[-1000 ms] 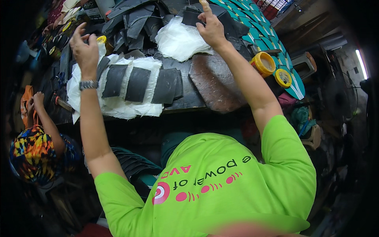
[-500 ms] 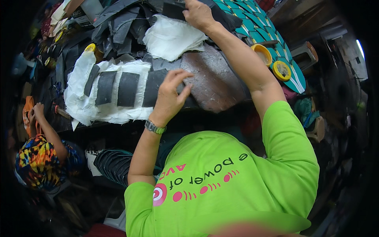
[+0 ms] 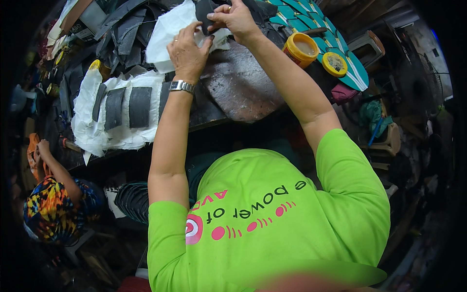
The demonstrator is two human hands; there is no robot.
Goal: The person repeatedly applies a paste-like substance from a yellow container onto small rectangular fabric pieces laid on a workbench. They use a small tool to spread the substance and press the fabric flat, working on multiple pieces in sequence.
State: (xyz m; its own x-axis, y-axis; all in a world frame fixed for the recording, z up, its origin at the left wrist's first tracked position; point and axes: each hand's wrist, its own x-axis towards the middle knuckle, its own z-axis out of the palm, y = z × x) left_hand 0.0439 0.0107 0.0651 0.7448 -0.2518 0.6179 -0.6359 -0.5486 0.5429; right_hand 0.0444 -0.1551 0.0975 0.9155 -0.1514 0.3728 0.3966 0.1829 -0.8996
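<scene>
A dark grey flat piece (image 3: pixel 204 10) of sheet material is held up at the top of the table, over a stack of white cloth (image 3: pixel 168 31). My right hand (image 3: pixel 238 22) pinches its right edge between thumb and fingers. At the lower end of the same piece, the curled fingers and thumb of my left hand (image 3: pixel 188 54) close on it. To the left of my left wrist, several dark grey strips (image 3: pixel 140 107) lie in a row on layered white cloth (image 3: pixel 92 138). A worn brown-grey board (image 3: pixel 243 82) sits below my hands.
A yellow tub (image 3: pixel 300 50) of pale paste and a yellow lid (image 3: pixel 334 64) stand right of my forearm, beside overlapping teal pieces (image 3: pixel 299 22). Dark scraps (image 3: pixel 129 34) pile up at the back left. Another person (image 3: pixel 56 204) in a colourful shirt sits at the left.
My left hand has moved up from above the board to the dark piece. My right hand has drawn the piece nearer, over the white cloth. The view has shifted slightly.
</scene>
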